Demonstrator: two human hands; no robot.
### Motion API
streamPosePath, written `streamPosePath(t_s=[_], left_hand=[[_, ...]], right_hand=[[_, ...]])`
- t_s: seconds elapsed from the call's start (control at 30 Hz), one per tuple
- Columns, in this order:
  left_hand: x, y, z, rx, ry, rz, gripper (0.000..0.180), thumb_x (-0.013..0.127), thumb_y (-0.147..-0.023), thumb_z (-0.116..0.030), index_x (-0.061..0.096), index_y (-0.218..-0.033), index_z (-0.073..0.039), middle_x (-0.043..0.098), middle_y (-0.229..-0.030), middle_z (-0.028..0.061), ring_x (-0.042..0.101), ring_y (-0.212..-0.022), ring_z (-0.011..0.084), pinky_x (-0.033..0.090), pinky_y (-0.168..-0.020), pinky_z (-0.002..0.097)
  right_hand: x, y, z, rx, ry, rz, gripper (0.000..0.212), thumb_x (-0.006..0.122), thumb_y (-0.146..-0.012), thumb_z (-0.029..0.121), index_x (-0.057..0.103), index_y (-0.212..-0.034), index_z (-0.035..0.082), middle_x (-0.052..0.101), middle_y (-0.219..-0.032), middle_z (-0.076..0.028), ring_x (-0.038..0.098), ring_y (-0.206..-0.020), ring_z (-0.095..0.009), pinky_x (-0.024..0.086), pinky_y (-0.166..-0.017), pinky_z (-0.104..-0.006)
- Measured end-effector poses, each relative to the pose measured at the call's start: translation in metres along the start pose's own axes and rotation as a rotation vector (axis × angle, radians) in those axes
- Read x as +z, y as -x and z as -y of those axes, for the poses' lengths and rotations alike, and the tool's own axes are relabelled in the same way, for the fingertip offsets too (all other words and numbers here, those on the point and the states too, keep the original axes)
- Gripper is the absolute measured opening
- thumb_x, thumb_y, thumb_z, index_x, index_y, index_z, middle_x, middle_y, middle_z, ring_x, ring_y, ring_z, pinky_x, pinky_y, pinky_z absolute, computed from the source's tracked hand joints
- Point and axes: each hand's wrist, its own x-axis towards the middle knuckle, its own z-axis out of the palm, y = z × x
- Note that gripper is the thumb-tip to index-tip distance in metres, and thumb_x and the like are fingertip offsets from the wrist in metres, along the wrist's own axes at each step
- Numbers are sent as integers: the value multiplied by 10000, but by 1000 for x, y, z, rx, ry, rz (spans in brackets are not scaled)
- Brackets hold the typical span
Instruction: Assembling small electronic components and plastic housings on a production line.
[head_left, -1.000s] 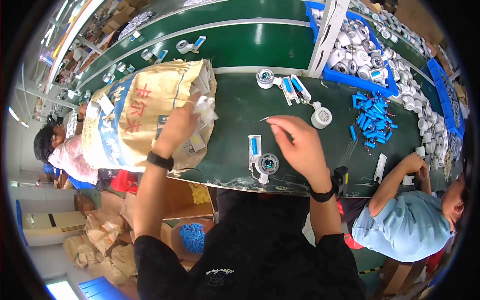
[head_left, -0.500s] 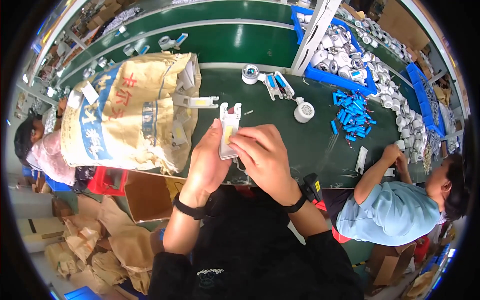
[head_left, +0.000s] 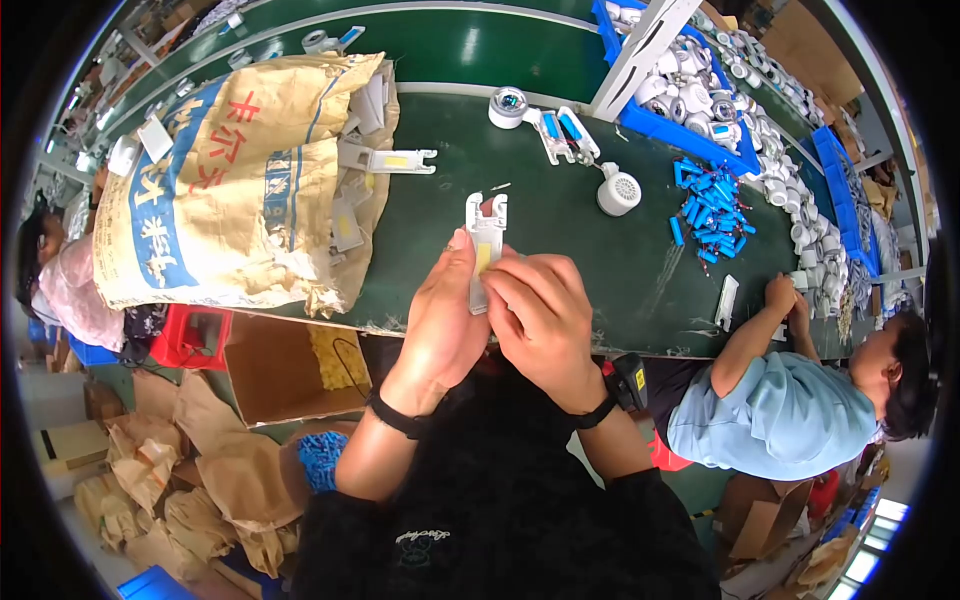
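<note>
Between my hands, over the green bench, is a slim white plastic lamp housing (head_left: 486, 222) with a yellow strip on its face and a notched far end. My left hand (head_left: 438, 322) wraps its left side, the thumb lying along the edge. Fingers and thumb of my right hand (head_left: 548, 312) close on its lower right side, partly covering the strip. A similar white lamp piece (head_left: 400, 161) sticks out of the paper sack's mouth to the left. Beyond my hands lie a round lamp head (head_left: 508, 107), opened housings with blue cells (head_left: 562, 135) and a round vented white part (head_left: 619, 190).
A large printed paper sack (head_left: 225, 190) fills the bench's left. To the right are a heap of blue battery cells (head_left: 712, 215), a blue crate (head_left: 640, 118) of white lamp heads and a metal post (head_left: 640, 65). A co-worker in light blue (head_left: 775, 400) sits at the right.
The view has shifted, and the bench objects sit higher in it. Both hands still hold the white housing, which appears slightly turned. A blue heap shows beside my left forearm.
</note>
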Motion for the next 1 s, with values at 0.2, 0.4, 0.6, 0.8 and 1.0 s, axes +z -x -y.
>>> streamPosePath(t_s=[0.2,0.4,0.6,0.8,1.0], left_hand=[[-6,0,-3,-36,66,13,408,369,-1120,-376,503,-1264,-18,609,-1141,100,593,-1069,187,485,-980,352],[-10,-1,1,5,-23,4,420,367,-1119,-384,497,-1279,-18,600,-1151,94,584,-1080,179,481,-981,346],[-1,-6,11,3,-7,-42,415,369,-1119,-382,507,-1277,-23,610,-1141,83,594,-1042,168,492,-946,331],[29,-14,63,-102,-318,-85,404,347,-1127,-324,564,-1198,9,696,-1072,125,653,-921,170,542,-831,317],[81,-83,201,-298,-352,119,357,356,-1117,-248,542,-1228,37,680,-1179,160,689,-957,205,564,-857,342]], right_hand=[[2,4,2,67,-60,3,243,776,-739,-52,740,-965,29,717,-999,-49,637,-880,-258,534,-745,-362],[3,3,0,43,-45,44,248,777,-734,-55,742,-966,27,721,-1012,-49,641,-889,-250,537,-740,-355],[1,6,-10,77,-20,-33,265,767,-715,-80,720,-955,23,725,-1015,-55,649,-866,-259,537,-739,-353],[-85,38,-44,530,-479,-540,79,550,-948,-105,580,-958,-33,661,-1204,-237,675,-1096,-334,566,-961,-486],[-157,104,-79,724,-301,-441,51,577,-976,-41,594,-1014,-12,660,-1229,-195,688,-1088,-281,558,-891,-340]])
